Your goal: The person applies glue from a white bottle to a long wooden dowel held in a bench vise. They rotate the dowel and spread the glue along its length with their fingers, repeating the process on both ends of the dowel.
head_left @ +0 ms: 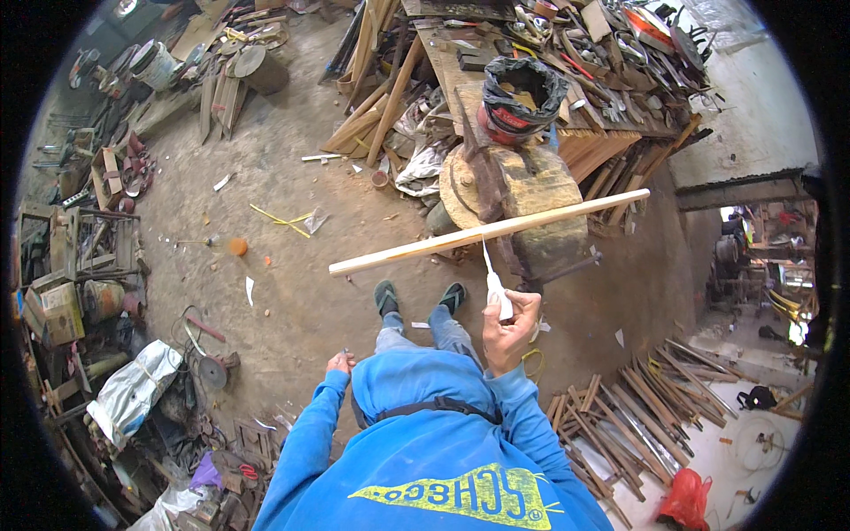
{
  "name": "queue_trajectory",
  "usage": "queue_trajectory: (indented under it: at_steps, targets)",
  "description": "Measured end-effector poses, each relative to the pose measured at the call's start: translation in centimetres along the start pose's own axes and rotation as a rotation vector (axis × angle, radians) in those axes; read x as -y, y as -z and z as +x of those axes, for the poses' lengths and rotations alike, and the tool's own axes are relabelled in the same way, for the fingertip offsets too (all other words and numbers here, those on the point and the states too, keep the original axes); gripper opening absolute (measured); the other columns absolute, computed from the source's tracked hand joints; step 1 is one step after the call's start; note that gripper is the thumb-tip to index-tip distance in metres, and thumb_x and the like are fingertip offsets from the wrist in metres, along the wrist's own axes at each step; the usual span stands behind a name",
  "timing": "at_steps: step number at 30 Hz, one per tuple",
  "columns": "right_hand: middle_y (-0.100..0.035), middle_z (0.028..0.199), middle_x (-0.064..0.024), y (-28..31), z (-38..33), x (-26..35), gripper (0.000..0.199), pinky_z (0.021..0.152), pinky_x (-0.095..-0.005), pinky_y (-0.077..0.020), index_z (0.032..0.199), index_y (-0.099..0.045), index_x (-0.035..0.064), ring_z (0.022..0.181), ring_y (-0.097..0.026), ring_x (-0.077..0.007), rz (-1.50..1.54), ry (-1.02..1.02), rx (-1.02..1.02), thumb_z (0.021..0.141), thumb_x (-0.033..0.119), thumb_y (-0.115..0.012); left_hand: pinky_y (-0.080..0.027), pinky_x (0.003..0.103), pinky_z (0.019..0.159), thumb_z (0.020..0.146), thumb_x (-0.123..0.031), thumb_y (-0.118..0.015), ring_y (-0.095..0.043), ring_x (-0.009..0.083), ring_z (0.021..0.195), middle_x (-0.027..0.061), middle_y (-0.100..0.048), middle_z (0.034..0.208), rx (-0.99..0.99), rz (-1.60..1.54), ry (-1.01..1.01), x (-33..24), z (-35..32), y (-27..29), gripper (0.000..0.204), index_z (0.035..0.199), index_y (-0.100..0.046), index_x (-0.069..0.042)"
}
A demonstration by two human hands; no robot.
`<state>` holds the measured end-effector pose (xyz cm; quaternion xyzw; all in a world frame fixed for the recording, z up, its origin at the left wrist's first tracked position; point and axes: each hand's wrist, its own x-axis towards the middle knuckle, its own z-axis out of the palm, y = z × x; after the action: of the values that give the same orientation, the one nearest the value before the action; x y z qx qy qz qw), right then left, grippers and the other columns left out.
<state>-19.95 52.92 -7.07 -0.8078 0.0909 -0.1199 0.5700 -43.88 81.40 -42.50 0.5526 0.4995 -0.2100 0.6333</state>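
Observation:
My right hand is closed around a small white squeeze bottle with a long thin nozzle. The nozzle tip reaches the near edge of a long pale wooden strip. This strip lies slantwise over a rusty metal vise and a worn wooden block, with both its ends sticking out. Down beside my left hip is my left hand, away from the strip, its fingers curled in. Whatever it may hold is too small to make out.
A black-lined bucket stands behind the vise on a workbench heaped with tools. Many wooden sticks lie at the right. A white sack and clutter line the left. Yellow strips and an orange ball-like thing lie on the floor.

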Motion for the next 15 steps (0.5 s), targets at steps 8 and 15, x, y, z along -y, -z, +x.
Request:
queue_trajectory:
  at_steps: [8, 15]
  targets:
    - [-0.063, 0.086, -0.0123, 1.6, 1.4, -0.4, 0.024, 0.065, -0.0273, -0.0528, 0.105, -0.047, -0.001, 0.078, -0.066, -0.0139, -0.037, -0.037, -0.037, 0.091, 0.007, -0.064, -0.051, 0.03, 0.053, 0.102, -0.023, -0.047, -0.06, 0.0169, 0.057, 0.0098, -0.066, 0.072, 0.022, 0.014, -0.049, -0.3, -0.2, 0.0, 0.032, 0.1, -0.068, 0.001]
    - [-0.064, 0.087, -0.0128, 3.1, 3.5, -1.4, 0.024, 0.065, -0.0279, -0.0526, 0.105, -0.047, -0.0014, 0.079, -0.066, -0.0145, -0.05, -0.005, -0.116, 0.09, 0.008, -0.064, -0.046, 0.03, 0.046, 0.103, -0.022, -0.046, -0.055, 0.016, 0.05, 0.01, -0.065, 0.07, 0.012, -0.069, 0.02, -1.5, -0.3, -0.5, 0.032, 0.098, -0.068, 0.002]
